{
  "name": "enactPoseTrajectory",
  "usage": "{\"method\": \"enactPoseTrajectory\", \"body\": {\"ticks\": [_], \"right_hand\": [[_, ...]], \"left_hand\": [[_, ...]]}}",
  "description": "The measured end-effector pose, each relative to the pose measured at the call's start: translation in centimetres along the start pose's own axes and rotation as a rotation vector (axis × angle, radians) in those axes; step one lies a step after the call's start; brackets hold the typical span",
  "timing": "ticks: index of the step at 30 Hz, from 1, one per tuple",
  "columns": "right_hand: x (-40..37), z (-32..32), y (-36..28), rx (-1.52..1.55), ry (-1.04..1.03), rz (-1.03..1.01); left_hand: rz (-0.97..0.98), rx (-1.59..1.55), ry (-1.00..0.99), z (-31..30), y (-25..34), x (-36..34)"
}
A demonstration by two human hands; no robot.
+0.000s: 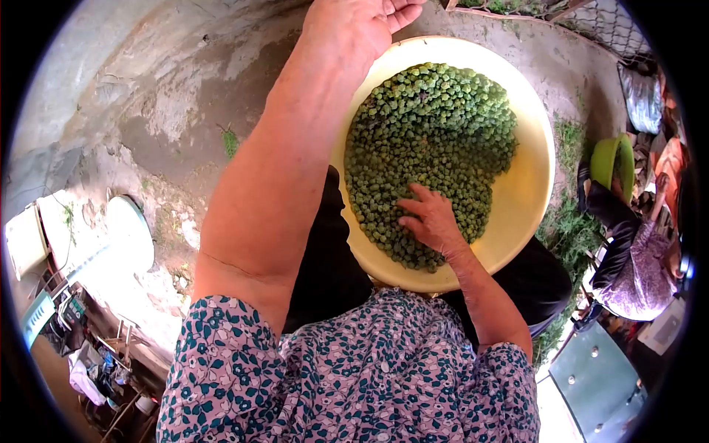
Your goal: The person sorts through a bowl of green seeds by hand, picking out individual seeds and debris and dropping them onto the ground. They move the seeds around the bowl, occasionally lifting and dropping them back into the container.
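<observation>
Across the wearer's lap, a wide, round, pale yellow basin (530, 184) holds a heap of small, round green fruits (413, 140), with bare yellow wall showing mainly on the right. The right grip (432, 221), a bare hand, lies on the near part of the heap, fingers spread and unclenched, touching the fruits. The left grip (358, 18), also bare, is at the basin's upper-left rim and partly cut off by the upper frame edge; whether it grasps anything cannot be told. The left forearm (284, 148) stands in the way, hiding part of that rim and the ground beyond. Black trousers (325, 273) and a pink blouse with dark teal floral print (369, 369) border the basin's near side. To the right, feathery green weeds (572, 229) grow beside a second person in a purple patterned top (639, 273), near a lime-green plastic basin (625, 166). Lower right: a flat blue-green panel (602, 380). Upper right: a wire-mesh fence (602, 29). Lower left: mixed clutter (100, 373), too small to identify fully.
</observation>
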State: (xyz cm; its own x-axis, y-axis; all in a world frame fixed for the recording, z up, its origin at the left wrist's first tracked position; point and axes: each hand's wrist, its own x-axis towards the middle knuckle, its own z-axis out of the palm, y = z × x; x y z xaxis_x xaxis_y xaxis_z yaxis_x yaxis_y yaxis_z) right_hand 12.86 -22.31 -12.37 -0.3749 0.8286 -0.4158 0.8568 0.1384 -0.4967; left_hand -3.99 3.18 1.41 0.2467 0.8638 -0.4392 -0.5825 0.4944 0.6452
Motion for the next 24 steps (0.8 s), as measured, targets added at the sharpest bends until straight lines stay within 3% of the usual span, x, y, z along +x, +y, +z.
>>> {"method": "enactPoseTrajectory", "body": {"ticks": [4, 7, 9, 12, 14, 16, 21, 24], "right_hand": [[3.0, -0.6, -0.3, 0.056, 0.186, 0.019], [7.0, -0.2, -2.0, 0.138, 0.252, -0.072], [9.9, 1.4, -3.0, 0.053, 0.304, -0.269], [12.3, 3.1, -3.9, -0.063, 0.322, -0.315], [12.6, 3.3, -3.8, -0.157, 0.274, -0.270], [12.3, 3.2, -3.6, -0.262, 0.390, -0.234], [10.5, 2.6, -1.4, -0.339, 0.247, -0.017], [8.2, 2.7, 0.0, -0.338, 0.271, 0.023]], "left_hand": [[0.005, 0.013, -0.001, -0.1, 0.1, 0.0], [0.007, 0.005, -0.011, -0.2, -0.1, 0.5], [-0.009, 0.002, -0.019, -0.2, -0.3, 0.8], [-0.027, -0.029, -0.041, -0.2, -0.2, 0.7], [-0.020, -0.025, -0.020, -0.1, -0.2, 0.7], [0.007, -0.023, -0.032, -0.2, -0.2, 0.7], [-0.009, -0.028, -0.021, -0.5, -0.1, 0.6], [0.003, -0.041, -0.030, -0.7, -0.2, 0.7]]}}
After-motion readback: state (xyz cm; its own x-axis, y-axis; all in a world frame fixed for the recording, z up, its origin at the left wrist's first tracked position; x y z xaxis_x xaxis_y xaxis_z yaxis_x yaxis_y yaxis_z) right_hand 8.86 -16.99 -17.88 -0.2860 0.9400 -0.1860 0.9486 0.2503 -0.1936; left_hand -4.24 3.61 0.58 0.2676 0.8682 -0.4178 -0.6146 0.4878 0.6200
